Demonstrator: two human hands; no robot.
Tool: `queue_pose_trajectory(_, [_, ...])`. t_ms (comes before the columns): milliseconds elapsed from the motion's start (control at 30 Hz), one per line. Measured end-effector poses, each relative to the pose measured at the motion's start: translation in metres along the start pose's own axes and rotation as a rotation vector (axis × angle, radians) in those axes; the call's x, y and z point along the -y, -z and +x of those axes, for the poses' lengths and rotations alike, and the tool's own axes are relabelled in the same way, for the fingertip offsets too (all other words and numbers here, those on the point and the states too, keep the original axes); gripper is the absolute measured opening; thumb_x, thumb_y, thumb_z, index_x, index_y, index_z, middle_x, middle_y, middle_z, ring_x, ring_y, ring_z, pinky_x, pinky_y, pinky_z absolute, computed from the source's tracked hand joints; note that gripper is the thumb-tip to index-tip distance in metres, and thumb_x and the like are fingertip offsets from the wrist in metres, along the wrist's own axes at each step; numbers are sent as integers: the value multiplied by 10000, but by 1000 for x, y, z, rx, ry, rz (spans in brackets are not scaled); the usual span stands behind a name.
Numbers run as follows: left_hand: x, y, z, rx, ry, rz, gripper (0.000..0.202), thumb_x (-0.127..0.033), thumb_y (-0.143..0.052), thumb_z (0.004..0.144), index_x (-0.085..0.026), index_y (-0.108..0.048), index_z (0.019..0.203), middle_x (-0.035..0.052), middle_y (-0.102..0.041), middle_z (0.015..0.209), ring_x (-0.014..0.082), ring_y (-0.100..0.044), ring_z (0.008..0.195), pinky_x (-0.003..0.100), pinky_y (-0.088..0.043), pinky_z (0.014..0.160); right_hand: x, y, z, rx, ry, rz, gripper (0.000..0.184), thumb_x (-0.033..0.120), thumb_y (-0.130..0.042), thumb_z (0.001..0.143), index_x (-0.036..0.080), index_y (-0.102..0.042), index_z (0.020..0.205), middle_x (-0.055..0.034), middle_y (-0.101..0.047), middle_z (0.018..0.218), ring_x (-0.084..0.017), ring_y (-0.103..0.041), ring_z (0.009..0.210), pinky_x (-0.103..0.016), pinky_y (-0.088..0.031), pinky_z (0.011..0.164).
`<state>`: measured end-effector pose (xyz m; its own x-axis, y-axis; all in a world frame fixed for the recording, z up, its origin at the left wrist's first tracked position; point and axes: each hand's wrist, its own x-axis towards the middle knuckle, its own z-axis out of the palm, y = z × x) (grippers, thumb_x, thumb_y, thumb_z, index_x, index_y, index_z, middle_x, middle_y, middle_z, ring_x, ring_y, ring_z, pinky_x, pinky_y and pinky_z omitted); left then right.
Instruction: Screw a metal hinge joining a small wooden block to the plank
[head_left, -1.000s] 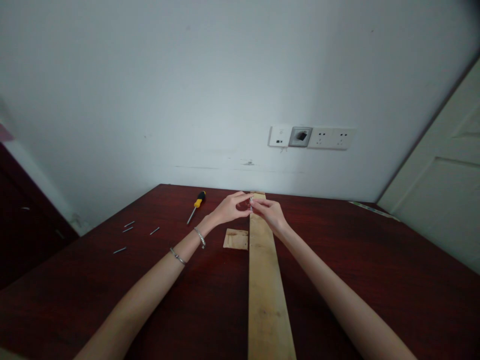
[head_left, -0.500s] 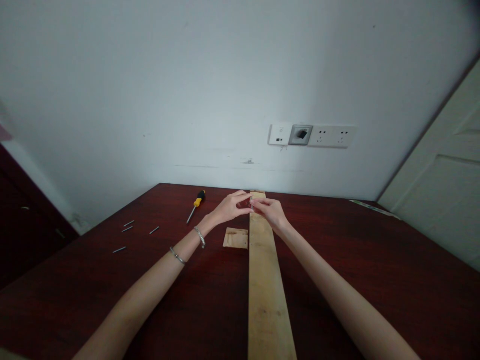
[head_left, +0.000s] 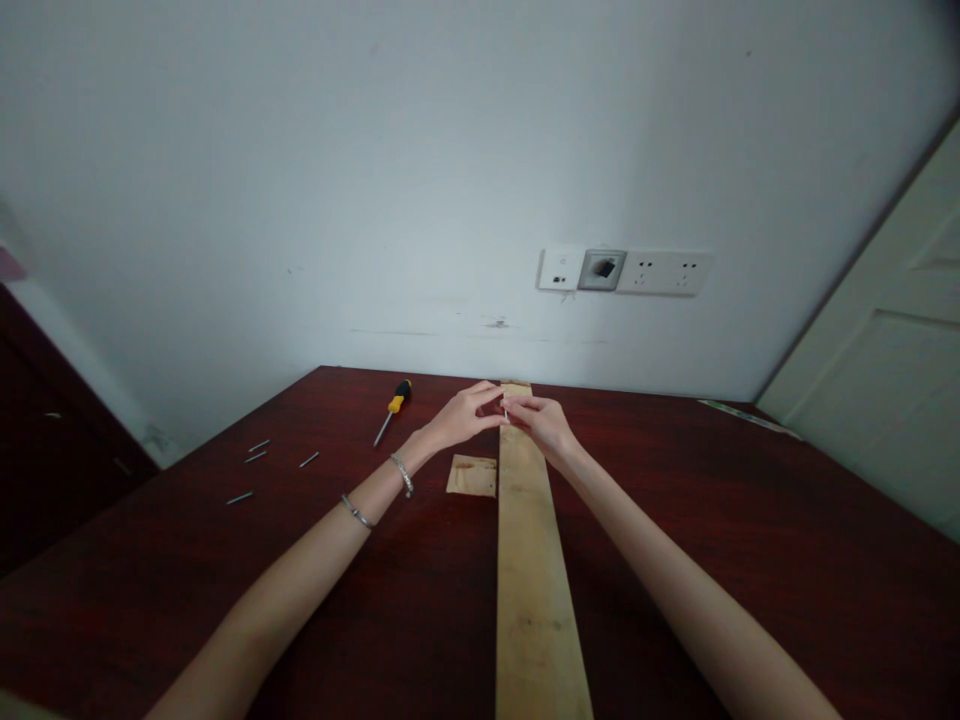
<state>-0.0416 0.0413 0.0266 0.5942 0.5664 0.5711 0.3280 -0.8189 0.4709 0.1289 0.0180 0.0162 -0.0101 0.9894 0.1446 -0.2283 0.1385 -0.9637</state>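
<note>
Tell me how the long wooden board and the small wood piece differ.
The long board stretches away toward the wall; the small wood piece is short and squarish.
The left hand and right hand meet at the board's far end, while neither is at the small piece.
The small piece has a brown stain along its far edge; the board shows scattered dark spots.
Both are pale wood.

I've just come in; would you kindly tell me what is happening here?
A person's right hand pinches a slim item over the far end of the board; the left hand is curled close beside it, contact unclear. A wood piece lies left of the board, and a screwdriver and four nails or screws lie farther left.
</note>
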Motion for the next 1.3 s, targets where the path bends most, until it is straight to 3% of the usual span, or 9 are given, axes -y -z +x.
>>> queue_pose_trajectory(400, [-8,1,2,-11,61,-125,387,-250,-691,764,-175,-615,1136,77,-613,1076,145,-609,815,243,-501,654,6,1,-5,60,-35,62,370,420,-851,451,151,-738,680,-49,-718,695,-143,-635,618,-294,-529,684])
queue_pose_trajectory(600, [-8,2,2,-71,131,-198,448,-245,-711,726,-136,-612,1149,63,-663,915,136,-612,755,238,-491,637,8,1,-4,62,-43,73,375,433,-842,453,157,-741,686,-64,-729,720,-160,-665,660,-301,-540,722])
queue_pose_trajectory(833, [-14,2,3,-83,160,-202,364,-280,-647,779,-135,-608,1111,67,-670,922,128,-615,746,219,-488,610,14,3,-4,-46,58,-22,277,404,-772,540,151,-725,643,-59,-719,667,-171,-663,618,-308,-540,671])
queue_pose_trajectory(933, [-19,0,5,-180,134,-167,344,-264,-649,775,-147,-606,1096,61,-648,933,129,-604,778,227,-496,648,15,5,-3,-111,117,-74,248,382,-741,574,152,-726,666,-55,-721,680,-172,-658,625,-297,-531,655])
queue_pose_trajectory(1100, [-23,-4,5,-415,60,-27,100,-231,-625,789,-149,-632,847,40,-602,834,116,-552,713,229,-470,634,14,7,-1,-188,181,-166,259,395,-701,613,146,-730,678,-68,-730,720,-182,-654,664,-285,-513,635])
queue_pose_trajectory(1200, [-25,-5,4,-408,40,-9,136,-252,-611,802,-151,-611,711,17,-592,717,111,-535,642,221,-442,584,12,8,0,-226,207,-223,272,401,-705,606,141,-734,678,-76,-733,732,-192,-647,682,-278,-494,611])
queue_pose_trajectory(1300, [-26,-10,4,-359,117,-46,219,-315,-633,789,-143,-615,655,9,-613,644,103,-534,580,209,-428,544,11,9,0,-239,226,-260,271,394,-699,611,138,-738,690,-79,-733,735,-189,-641,682,-271,-483,602])
